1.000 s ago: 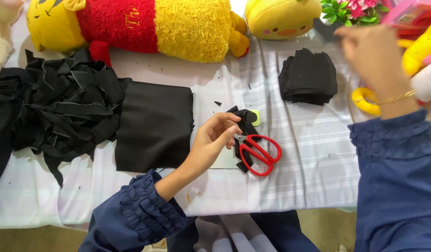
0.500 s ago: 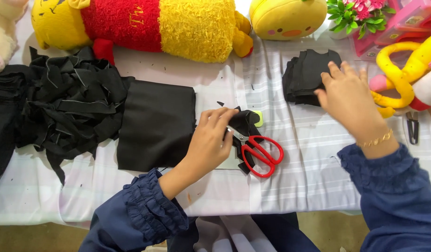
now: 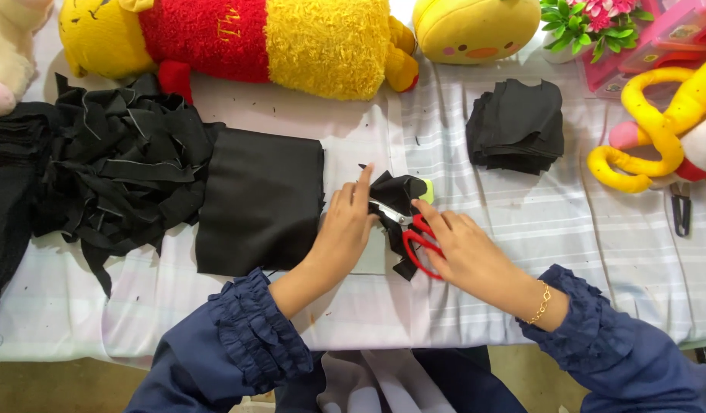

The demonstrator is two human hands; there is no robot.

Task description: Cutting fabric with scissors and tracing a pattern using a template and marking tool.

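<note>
At the middle of the bench [image 3: 521, 229], the left hand [image 3: 345, 229] rests on a small crumpled black cloth piece [image 3: 395, 195], forefinger raised, the other fingers loosely together on it. The right hand [image 3: 464, 252] lies over the red-handled scissors [image 3: 414, 237], fingers curled at the loops (whether they grip, I cannot tell). At 9 o'clock lies a folded black cloth [image 3: 261, 203]; at 2 o'clock, a stack of cut black pieces [image 3: 517, 126].

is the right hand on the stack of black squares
No, the right hand rests on the red scissors near the table's middle, while the stack of black squares lies apart, further up the table.
</note>
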